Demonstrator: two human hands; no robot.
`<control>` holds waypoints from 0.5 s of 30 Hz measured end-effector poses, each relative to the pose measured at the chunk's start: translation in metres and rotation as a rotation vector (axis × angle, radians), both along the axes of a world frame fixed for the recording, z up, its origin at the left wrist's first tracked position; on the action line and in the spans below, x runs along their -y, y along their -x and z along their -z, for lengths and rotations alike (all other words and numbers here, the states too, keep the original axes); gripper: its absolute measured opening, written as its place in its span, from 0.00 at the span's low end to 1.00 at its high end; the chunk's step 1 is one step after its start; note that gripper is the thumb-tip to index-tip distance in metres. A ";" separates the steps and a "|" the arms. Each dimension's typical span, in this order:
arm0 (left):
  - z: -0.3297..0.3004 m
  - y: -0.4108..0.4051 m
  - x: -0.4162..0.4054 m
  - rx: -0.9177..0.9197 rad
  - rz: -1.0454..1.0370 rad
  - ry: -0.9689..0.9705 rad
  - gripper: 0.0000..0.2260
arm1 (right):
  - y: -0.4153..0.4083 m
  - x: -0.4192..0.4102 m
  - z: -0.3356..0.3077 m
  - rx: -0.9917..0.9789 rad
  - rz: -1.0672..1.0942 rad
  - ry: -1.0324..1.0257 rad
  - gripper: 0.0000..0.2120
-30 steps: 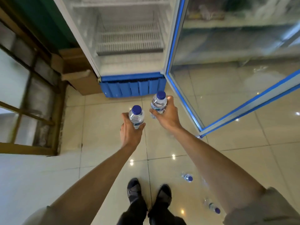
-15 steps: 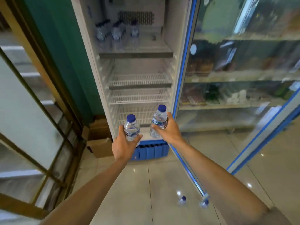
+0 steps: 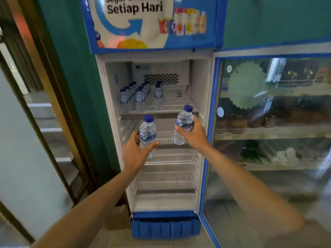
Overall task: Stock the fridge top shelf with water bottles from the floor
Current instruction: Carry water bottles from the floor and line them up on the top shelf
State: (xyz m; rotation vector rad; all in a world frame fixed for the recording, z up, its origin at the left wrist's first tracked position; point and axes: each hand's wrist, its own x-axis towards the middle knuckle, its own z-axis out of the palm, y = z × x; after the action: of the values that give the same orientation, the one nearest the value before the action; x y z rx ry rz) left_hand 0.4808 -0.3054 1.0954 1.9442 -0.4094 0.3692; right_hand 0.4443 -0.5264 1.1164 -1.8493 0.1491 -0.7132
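My left hand (image 3: 135, 153) grips a small clear water bottle (image 3: 147, 133) with a blue cap, held upright in front of the fridge's second shelf. My right hand (image 3: 194, 135) grips a second bottle (image 3: 183, 123), tilted slightly, its cap level with the front edge of the top shelf (image 3: 159, 114). Several bottles (image 3: 138, 96) stand in rows on the left and middle of the top shelf. The shelf's right side is bare.
The open glass fridge door (image 3: 268, 140) stands to the right, close to my right arm. Bare wire shelves (image 3: 168, 158) lie below the top shelf. A cardboard box (image 3: 117, 217) sits at the fridge's lower left. A wooden-framed glass panel (image 3: 26, 140) fills the left side.
Both hands have risen with their bottles from floor level up to the upper shelves. The view has tilted up, so the floor bottles are out of sight.
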 end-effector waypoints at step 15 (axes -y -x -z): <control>-0.046 -0.186 0.096 0.060 -0.128 0.037 0.29 | -0.195 0.100 -0.032 0.048 -0.008 0.059 0.28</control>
State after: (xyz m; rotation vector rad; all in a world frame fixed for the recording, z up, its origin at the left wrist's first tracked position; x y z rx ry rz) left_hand 0.6665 -0.4015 1.1413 1.9323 -0.3153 0.5154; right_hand 0.6395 -0.6265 1.1489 -1.8862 0.0899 -0.7628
